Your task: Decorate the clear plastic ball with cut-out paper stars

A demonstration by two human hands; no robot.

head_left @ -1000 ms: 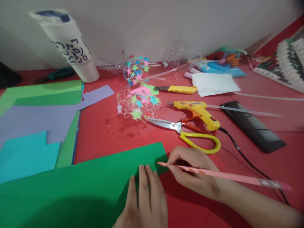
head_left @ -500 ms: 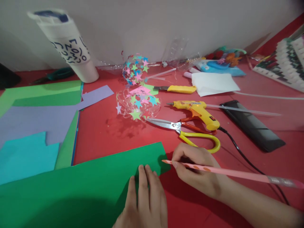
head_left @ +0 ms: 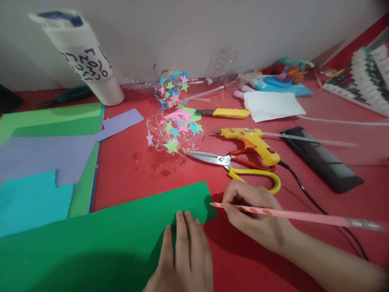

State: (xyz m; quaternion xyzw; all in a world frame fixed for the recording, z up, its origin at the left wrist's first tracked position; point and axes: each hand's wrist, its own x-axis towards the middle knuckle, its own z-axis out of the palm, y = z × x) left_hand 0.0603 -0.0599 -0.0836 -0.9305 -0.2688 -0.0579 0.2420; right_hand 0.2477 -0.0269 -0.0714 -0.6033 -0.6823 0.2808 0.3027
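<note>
The right hand holds a pink pencil. The fingers are closed tight around it, close to the sharp end. The pencil is long and lies almost flat, running from left to right. Its tip points left, at the right corner of the green paper, and looks to be just touching or just beside that edge (too close to tell). Its back end sticks out far to the right, a bit lower in the picture.

The left hand lies flat on the green paper near that same corner, fingers straight and close together, holding nothing.

The pencil is probably light, thin and stiff, so a pinch near the tip is the best place to hold it. The paper looks thin and bendy, and it may slide on the smooth red table, so a flat hand near the corner suits it.

Yellow scissors lie just behind the right hand, with a glue gun behind them.
</note>
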